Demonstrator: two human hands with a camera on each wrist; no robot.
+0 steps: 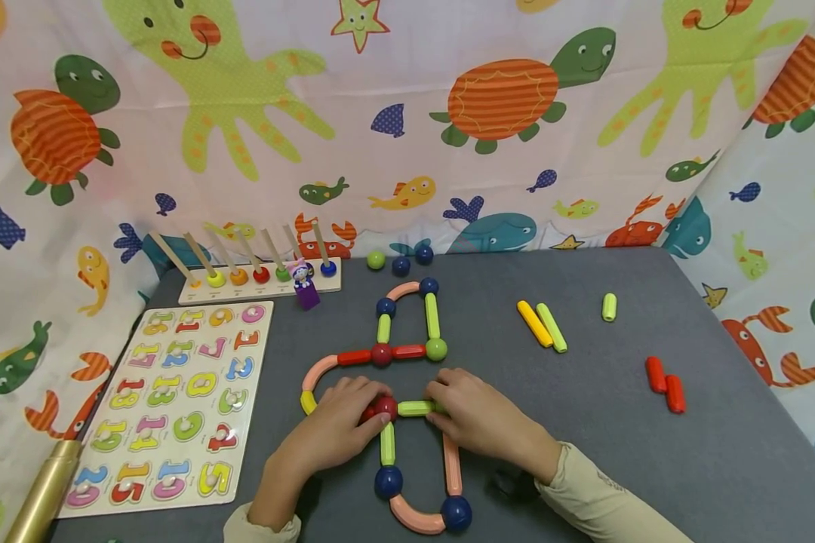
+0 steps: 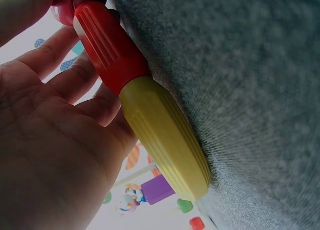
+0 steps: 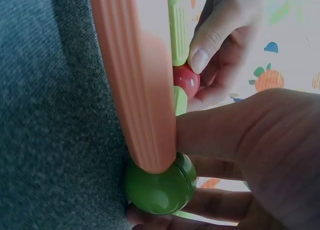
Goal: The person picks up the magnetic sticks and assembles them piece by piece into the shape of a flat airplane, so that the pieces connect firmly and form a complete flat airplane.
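The number board (image 1: 170, 407) is showing coloured digits, among them a 1, 2 and 3 in its right column; nothing else is reading clearly.

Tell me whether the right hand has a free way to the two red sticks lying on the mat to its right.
Probably yes: bare grey mat lies between the right hand and the two red sticks, though that hand now holds a green ball.

Grey table (image 1: 652, 467), red ball (image 1: 384, 407), light-green rod (image 1: 416, 408), sea-creature-patterned white cloth (image 1: 407, 113).
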